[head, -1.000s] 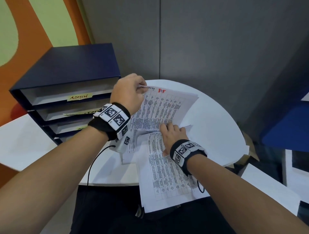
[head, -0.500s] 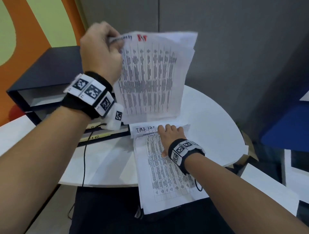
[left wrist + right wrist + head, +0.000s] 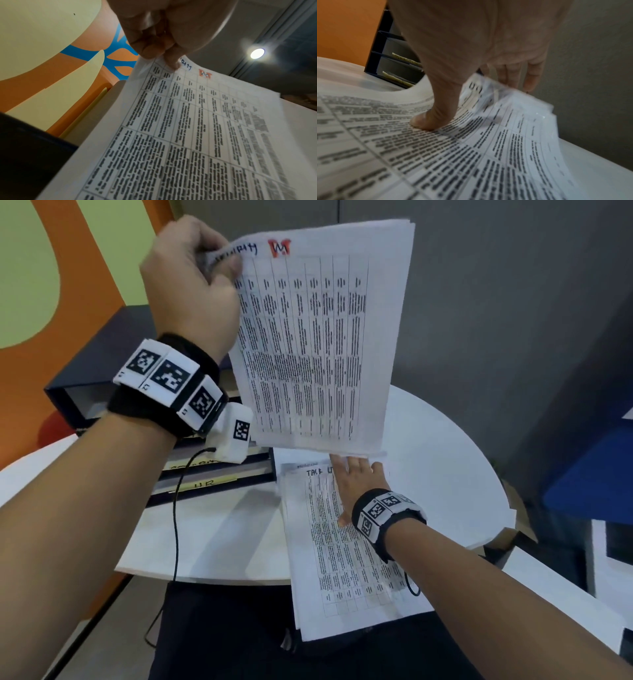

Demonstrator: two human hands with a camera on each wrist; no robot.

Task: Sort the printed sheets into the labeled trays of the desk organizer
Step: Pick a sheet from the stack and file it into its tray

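Observation:
My left hand (image 3: 205,265) (image 3: 164,54) pinches the top left corner of a printed sheet (image 3: 318,337) (image 3: 197,135) and holds it upright in the air above the table. The sheet carries a table of text, a handwritten word and a red mark at its top. My right hand (image 3: 356,487) (image 3: 471,67) lies flat with straight fingers on the stack of printed sheets (image 3: 346,559) (image 3: 436,155) at the table's near edge; its thumb presses the top page. The dark blue desk organizer (image 3: 113,364) (image 3: 392,63) with yellow tray labels stands at the left, partly hidden behind my left wrist.
The round white table (image 3: 445,474) backs onto a grey partition. A black cable (image 3: 174,525) hangs from my left wrist over the table's edge. The stack overhangs the near rim. An orange and green wall is at the left, blue furniture at the right.
My left hand has lifted the top sheet off the stack, from lying on the table to upright and higher in front of me. The right hand stays pressed on the stack.

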